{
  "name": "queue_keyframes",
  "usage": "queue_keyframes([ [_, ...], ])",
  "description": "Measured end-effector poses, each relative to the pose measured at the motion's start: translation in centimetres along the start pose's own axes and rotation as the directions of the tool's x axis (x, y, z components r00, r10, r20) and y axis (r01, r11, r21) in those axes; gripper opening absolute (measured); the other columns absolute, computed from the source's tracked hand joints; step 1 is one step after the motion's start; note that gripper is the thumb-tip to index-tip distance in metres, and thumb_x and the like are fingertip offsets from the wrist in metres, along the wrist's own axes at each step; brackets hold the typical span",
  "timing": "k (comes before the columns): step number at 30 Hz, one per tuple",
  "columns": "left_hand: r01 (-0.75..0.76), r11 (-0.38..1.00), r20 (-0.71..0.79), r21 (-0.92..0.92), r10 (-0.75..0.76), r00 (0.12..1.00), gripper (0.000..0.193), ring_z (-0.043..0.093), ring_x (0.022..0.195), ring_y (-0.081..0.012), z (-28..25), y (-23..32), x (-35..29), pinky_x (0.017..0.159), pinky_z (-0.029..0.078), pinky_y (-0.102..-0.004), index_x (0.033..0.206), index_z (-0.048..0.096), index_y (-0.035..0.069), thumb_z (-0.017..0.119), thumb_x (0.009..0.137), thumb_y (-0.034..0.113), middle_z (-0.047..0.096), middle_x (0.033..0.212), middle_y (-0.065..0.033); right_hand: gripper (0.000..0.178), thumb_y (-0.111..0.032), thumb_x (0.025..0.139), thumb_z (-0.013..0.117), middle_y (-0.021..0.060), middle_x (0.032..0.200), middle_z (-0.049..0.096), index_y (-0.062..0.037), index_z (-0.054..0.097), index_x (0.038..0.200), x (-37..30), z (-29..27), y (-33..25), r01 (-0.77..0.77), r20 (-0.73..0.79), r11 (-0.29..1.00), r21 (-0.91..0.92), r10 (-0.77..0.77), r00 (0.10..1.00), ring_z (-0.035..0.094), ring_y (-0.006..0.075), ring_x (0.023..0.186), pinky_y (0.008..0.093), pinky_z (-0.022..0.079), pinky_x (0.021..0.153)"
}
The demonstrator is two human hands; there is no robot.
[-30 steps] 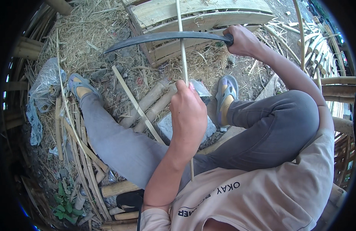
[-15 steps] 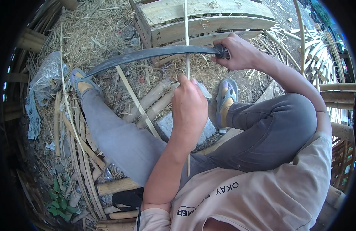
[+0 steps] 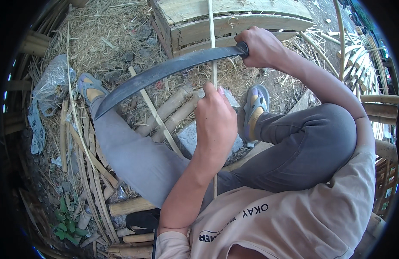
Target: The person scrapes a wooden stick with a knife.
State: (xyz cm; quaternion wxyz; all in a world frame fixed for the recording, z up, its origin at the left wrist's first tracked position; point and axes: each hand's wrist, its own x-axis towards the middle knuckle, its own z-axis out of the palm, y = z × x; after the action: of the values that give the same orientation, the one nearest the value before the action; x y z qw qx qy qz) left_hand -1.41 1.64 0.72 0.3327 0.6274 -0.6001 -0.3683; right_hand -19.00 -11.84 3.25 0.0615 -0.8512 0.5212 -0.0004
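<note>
My left hand (image 3: 216, 118) is closed round a thin pale bamboo strip (image 3: 212, 30), which runs away from my body past the far crate; its near end shows below my wrist. My right hand (image 3: 263, 47) grips the handle of a long curved machete (image 3: 165, 74). The dark blade reaches leftward across the bamboo strip, beyond my left hand, with its tip over my left shin. Whether the edge bites into the strip or only rests on it, I cannot tell. The machete's handle is mostly hidden in my fist.
A slatted wooden crate (image 3: 238, 30) stands ahead. Between my feet lie a grey stone block (image 3: 188, 137), bamboo pieces (image 3: 171, 110) and another pale strip (image 3: 154, 112). Clear plastic (image 3: 57, 82) and long split bamboo lie at left. A bamboo pile (image 3: 359, 62) is at far right.
The machete's tip has swung nearer to me, and its broad side shows more. My right hand has shifted slightly away and left. My left hand keeps its hold on the strip.
</note>
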Motion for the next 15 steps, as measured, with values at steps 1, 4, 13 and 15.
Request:
queue_keyframes([
  [1,0.005,1.0,0.007,-0.01,-0.005,1.0,0.024,0.065,0.065,-0.0459,-0.1,0.2,-0.1,0.056,0.046,-0.0514,0.094,0.053,-0.01,0.045,0.103,0.011,0.06,0.064,-0.0275,0.022,-0.008,0.06,0.071,0.0216,0.074,0.068,0.0005,0.07,0.08,0.1,0.5,1.0,-0.006,-0.001,1.0,-0.002,0.006,1.0,0.068,0.0404,0.073,0.0472,0.055,0.068],
  [4,-0.022,0.999,-0.009,0.036,0.022,1.0,0.023,0.065,0.064,-0.0452,-0.1,0.0,-0.2,0.055,0.046,-0.0509,0.094,0.052,-0.009,0.045,0.103,0.011,0.06,0.064,-0.0267,0.02,-0.007,0.063,0.069,0.0215,0.074,0.068,0.0012,0.069,0.081,0.0,1.6,2.1,-0.022,-0.084,0.997,0.073,0.029,0.996,0.068,0.0402,0.073,0.0468,0.055,0.07],
  [13,-0.049,0.995,-0.027,0.082,0.052,0.998,0.023,0.065,0.066,-0.0464,-0.8,-0.5,-0.1,0.057,0.046,-0.0528,0.092,0.052,-0.009,0.045,0.102,0.01,0.061,0.068,-0.0284,0.021,-0.006,0.063,0.067,0.0216,0.075,0.069,0.0011,0.071,0.083,0.5,1.1,3.2,-0.008,-0.147,1.0,-0.013,0.006,0.989,0.069,0.0382,0.072,0.0455,0.056,0.071],
  [15,-0.048,0.996,-0.026,0.074,0.05,0.998,0.022,0.065,0.067,-0.0469,-1.1,-0.6,-0.3,0.058,0.047,-0.0534,0.092,0.052,-0.009,0.045,0.102,0.01,0.061,0.068,-0.0287,0.019,-0.006,0.065,0.065,0.022,0.075,0.069,0.0014,0.071,0.081,0.7,0.6,5.0,-0.109,-0.1,0.994,-0.008,0.108,0.989,0.069,0.0383,0.071,0.0455,0.056,0.071],
])
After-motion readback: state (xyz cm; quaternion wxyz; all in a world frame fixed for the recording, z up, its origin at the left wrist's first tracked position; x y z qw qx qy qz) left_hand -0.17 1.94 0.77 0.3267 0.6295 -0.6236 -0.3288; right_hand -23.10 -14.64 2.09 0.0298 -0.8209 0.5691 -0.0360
